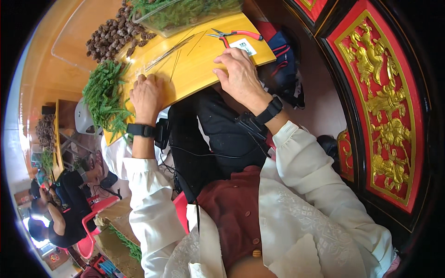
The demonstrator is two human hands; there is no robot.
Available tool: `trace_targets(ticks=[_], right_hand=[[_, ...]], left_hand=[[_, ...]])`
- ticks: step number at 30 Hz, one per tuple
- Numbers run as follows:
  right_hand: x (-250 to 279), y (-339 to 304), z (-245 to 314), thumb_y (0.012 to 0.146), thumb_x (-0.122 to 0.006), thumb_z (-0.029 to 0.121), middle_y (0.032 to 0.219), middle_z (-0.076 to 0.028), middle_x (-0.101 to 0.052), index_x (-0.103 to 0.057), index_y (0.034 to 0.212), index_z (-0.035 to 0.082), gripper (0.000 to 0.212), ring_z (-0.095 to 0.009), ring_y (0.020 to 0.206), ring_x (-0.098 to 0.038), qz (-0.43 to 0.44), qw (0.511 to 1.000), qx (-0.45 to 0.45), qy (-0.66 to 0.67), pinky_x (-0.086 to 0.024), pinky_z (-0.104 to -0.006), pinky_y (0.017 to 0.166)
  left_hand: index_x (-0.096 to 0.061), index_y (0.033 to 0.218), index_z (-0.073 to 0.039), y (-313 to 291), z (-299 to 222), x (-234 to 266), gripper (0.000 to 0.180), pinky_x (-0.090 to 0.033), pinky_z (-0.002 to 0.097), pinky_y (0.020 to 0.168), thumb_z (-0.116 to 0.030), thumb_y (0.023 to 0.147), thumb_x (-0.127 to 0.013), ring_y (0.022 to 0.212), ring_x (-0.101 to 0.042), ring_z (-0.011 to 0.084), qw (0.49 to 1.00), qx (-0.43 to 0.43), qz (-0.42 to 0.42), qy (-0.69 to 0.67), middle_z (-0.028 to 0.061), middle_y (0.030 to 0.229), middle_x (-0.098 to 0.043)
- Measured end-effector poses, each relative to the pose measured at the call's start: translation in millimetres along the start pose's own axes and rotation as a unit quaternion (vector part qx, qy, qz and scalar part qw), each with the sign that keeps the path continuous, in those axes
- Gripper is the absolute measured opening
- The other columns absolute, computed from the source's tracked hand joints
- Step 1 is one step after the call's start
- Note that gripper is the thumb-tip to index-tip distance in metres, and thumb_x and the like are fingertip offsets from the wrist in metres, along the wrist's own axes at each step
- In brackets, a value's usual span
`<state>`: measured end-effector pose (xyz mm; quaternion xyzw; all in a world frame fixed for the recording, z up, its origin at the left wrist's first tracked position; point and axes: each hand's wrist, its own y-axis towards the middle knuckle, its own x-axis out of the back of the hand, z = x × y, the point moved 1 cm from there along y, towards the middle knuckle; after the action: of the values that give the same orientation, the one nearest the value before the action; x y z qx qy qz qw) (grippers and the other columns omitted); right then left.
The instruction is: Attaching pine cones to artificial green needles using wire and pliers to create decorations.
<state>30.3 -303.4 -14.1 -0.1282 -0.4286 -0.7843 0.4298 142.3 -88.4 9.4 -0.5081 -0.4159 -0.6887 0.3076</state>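
Observation:
My left hand (147,95) rests on the yellow table (204,62) with its fingers curled down and drawn together. Its fingertips are partly hidden, beside thin brown wires (174,50) that lie loose on the board. Just left of it is a heap of green artificial pine sprigs (104,90). My right hand (237,76) hovers at the table's near edge, thumb and fingers apart, holding nothing I can see. Right beyond it lie pliers (241,33) with red handles, their jaws parted, one handle reaching toward my fingers. A small white printed card (243,47) sits beside them.
Brown pine cones (111,37) are piled at the far left, next to a clear plastic bin (185,16) of green sprigs. A red and gold carved panel (380,106) stands at right. A person (60,213) sits at far left, near a red chair (95,222) and cardboard box (116,231).

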Motion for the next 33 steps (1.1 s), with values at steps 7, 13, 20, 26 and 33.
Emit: trace_targets(ticks=[7,13,20,26,33], right_hand=[[-8.1,-2.9,7.1,0.072,-0.068,0.01,0.102,-0.013,-0.057,-0.063,0.094,0.004,0.023,-0.032,0.1,-0.052,0.016,0.999,0.032,0.009,-0.042,-0.0398,0.088],[-62.1,-10.3,44.9,0.08,-0.063,0.019,0.119,-0.014,-0.053,-0.057,0.109,0.003,0.034,-0.031,0.118,-0.044,0.127,0.981,0.147,0.023,-0.036,-0.0417,0.098],[-88.6,31.2,30.0,0.086,-0.056,0.02,0.127,-0.016,-0.048,-0.053,0.119,0.002,0.038,-0.032,0.12,-0.042,0.144,0.982,0.103,-0.066,-0.035,-0.0414,0.099],[-95.9,8.6,38.7,0.081,-0.057,0.014,0.126,-0.017,-0.051,-0.057,0.114,0.001,0.036,-0.03,0.12,-0.046,0.138,0.965,0.222,0.014,-0.037,-0.0388,0.101],[-89.3,1.4,41.6,0.075,-0.067,0.018,0.115,-0.017,-0.058,-0.06,0.108,0.004,0.037,-0.03,0.114,-0.052,0.108,0.96,0.256,0.039,-0.038,-0.0398,0.1]], left_hand=[[-0.063,0.085,-0.005,-20.6,-5.1,8.0,0.027,-0.043,0.0447,0.076,-0.029,0.087,-0.052,0.09,-0.058,0.0305,1.0,-0.01,-0.005,-0.008,0.0123,0.092,-0.059],[-0.061,0.081,-0.006,-34.3,-14.7,8.5,0.021,-0.04,0.0421,0.076,-0.026,0.083,-0.057,0.09,-0.054,0.0287,0.999,-0.018,-0.034,0.027,0.0104,0.086,-0.056],[-0.06,0.091,-0.002,-50.9,-27.6,7.3,0.023,-0.036,0.0437,0.086,-0.022,0.08,-0.06,0.105,-0.048,0.032,0.995,-0.033,-0.093,-0.014,0.0144,0.105,-0.054],[-0.059,0.097,0.0,-65.7,-27.2,2.0,0.026,-0.035,0.0438,0.088,-0.021,0.082,-0.058,0.113,-0.045,0.0327,0.993,-0.033,-0.112,-0.015,0.0161,0.111,-0.053],[-0.045,0.126,-0.002,-83.2,-23.8,14.2,0.061,-0.033,0.0437,0.093,-0.014,0.07,-0.069,0.117,-0.042,0.0331,0.991,-0.026,-0.061,-0.118,0.0151,0.12,-0.048]])
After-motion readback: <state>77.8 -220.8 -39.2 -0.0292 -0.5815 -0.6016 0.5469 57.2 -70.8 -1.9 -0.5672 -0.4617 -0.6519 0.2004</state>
